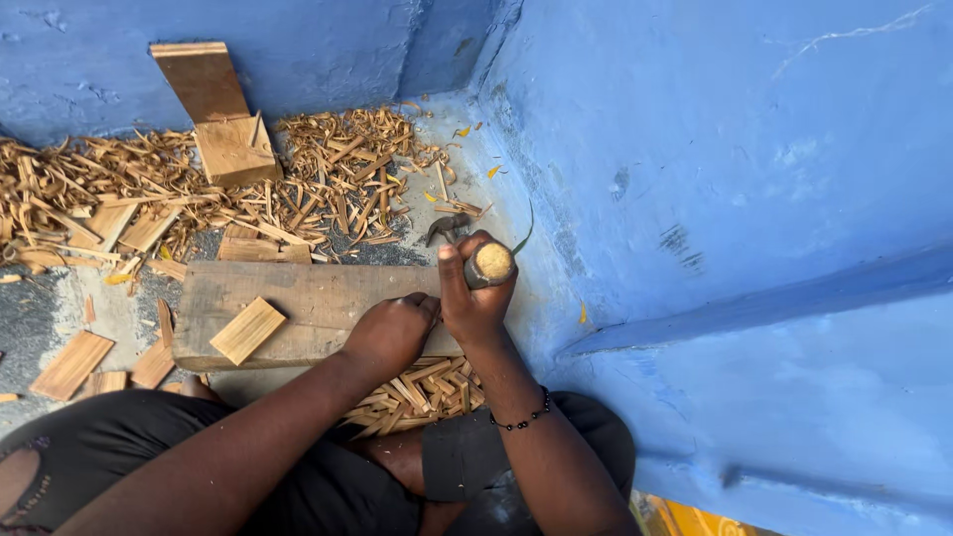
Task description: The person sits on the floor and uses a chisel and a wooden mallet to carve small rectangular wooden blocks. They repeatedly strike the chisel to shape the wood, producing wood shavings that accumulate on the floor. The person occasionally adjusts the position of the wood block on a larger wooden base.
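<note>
My right hand (476,298) is closed around the round wooden handle (490,264) of a tool held upright, end-on to the camera; a dark metal blade (447,228) shows just beyond it. My left hand (392,333) rests fisted on the near right end of a thick wooden plank (298,298) lying across the floor; what it holds, if anything, is hidden. A small flat wood piece (247,331) lies on the plank's left part. A pile of thin split wood strips (422,392) sits under my hands, near my lap.
Wood shavings and chips (199,189) cover the floor along the blue back wall (298,50). A wooden block (223,129) leans against that wall. Flat offcuts (71,363) lie at the left. A blue wall (745,199) stands close on the right.
</note>
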